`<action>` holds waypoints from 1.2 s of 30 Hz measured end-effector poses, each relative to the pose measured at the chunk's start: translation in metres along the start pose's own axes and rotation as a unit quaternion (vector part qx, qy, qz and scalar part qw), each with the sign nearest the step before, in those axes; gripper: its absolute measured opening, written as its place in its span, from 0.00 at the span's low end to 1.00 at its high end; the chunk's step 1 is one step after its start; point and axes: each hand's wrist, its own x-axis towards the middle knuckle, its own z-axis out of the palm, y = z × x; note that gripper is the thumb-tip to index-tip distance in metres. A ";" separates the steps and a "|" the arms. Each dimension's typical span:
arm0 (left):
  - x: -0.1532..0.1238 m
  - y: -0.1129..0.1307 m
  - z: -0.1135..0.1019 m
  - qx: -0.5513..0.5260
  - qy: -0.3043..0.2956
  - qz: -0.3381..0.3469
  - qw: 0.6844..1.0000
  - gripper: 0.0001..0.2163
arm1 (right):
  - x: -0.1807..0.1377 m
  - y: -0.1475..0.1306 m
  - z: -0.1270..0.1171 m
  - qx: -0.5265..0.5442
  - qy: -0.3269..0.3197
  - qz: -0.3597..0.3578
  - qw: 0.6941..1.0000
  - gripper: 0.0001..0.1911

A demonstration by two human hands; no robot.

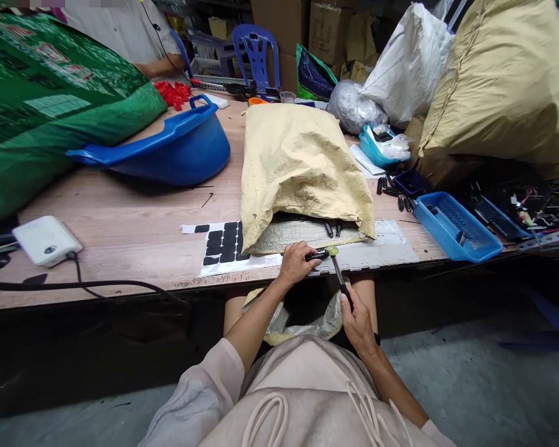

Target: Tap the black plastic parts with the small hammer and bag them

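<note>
My left hand [296, 263] is closed around a small black cylindrical piece [317, 255] at the table's front edge. In my right hand [358, 320] is a small hammer [338, 268] with a yellow-green head and a black grip. The hammer's head is at the end of the black piece; whether they touch I cannot tell. Just beyond my hands lies a tan sack [302, 155], its mouth facing me. Two black pieces [328, 230] show on its silvery lining. Below the table edge, an open bag [326, 323] with a pale lining sits between my legs.
A sheet of black stickers [221, 245] lies left of the sack, beside a blue basin [168, 152] and white box [47, 240]. Rightward are a grey-white board [386, 243], blue basket [461, 239] and loose black pieces [391, 191]. A person [121, 37] sits across the table.
</note>
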 end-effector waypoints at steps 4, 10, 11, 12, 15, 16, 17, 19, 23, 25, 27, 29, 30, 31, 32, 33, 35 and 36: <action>0.000 0.001 -0.001 -0.008 0.000 0.000 1.000 0.06 | -0.001 -0.005 0.005 0.000 -0.002 -0.019 1.000 0.22; 0.000 0.002 0.000 -0.010 0.004 -0.001 1.000 0.06 | -0.002 0.007 0.009 0.024 -0.035 0.012 0.999 0.21; 0.000 0.002 0.000 -0.011 0.003 0.002 1.000 0.06 | -0.001 0.010 0.008 0.049 -0.041 0.023 0.998 0.22; -0.001 0.001 0.000 -0.012 0.002 0.005 1.000 0.06 | -0.001 0.012 0.007 0.080 -0.047 0.039 0.995 0.22; -0.001 0.000 -0.001 -0.020 0.001 0.019 1.000 0.05 | 0.004 0.014 0.004 0.182 -0.051 0.111 0.976 0.24; -0.001 -0.001 -0.002 -0.024 0.000 0.023 0.999 0.06 | 0.007 0.014 0.003 0.216 -0.047 0.137 0.966 0.25; -0.001 -0.002 -0.002 -0.026 -0.001 0.026 0.999 0.08 | 0.009 0.013 0.002 0.251 -0.046 0.161 0.953 0.25; -0.001 -0.003 -0.003 -0.025 -0.003 0.023 0.999 0.14 | 0.015 0.015 -0.001 0.321 -0.057 0.199 0.924 0.25; 0.000 -0.004 -0.004 -0.027 0.002 0.007 1.000 0.19 | 0.026 0.028 -0.011 0.441 -0.146 0.229 0.856 0.25; 0.000 -0.004 -0.005 -0.034 0.003 0.003 0.999 0.20 | 0.029 0.038 -0.017 0.478 -0.198 0.236 0.823 0.25; -0.001 -0.004 -0.005 -0.039 0.000 0.004 0.999 0.20 | 0.031 0.048 -0.021 0.512 -0.231 0.228 0.796 0.26; -0.001 -0.005 -0.005 -0.047 -0.001 0.011 0.999 0.20 | 0.032 0.055 -0.023 0.535 -0.258 0.212 0.776 0.28; 0.000 -0.006 -0.005 -0.051 0.001 0.016 0.999 0.20 | 0.032 0.057 -0.023 0.544 -0.270 0.204 0.768 0.28; 0.000 -0.007 -0.005 -0.055 0.004 0.021 0.998 0.20 | 0.033 0.059 -0.023 0.552 -0.282 0.195 0.760 0.28; 0.001 -0.008 -0.005 -0.057 0.008 0.024 0.998 0.20 | 0.033 0.061 -0.023 0.559 -0.292 0.189 0.753 0.28; 0.000 -0.008 -0.005 -0.056 0.014 0.027 0.998 0.20 | 0.033 0.063 -0.023 0.565 -0.301 0.184 0.746 0.28; -0.003 -0.007 -0.007 -0.052 0.032 0.039 0.997 0.20 | 0.034 0.066 -0.022 0.577 -0.312 0.180 0.733 0.28; -0.007 -0.006 -0.009 -0.048 0.046 0.054 0.996 0.19 | 0.035 0.067 -0.022 0.580 -0.316 0.180 0.729 0.29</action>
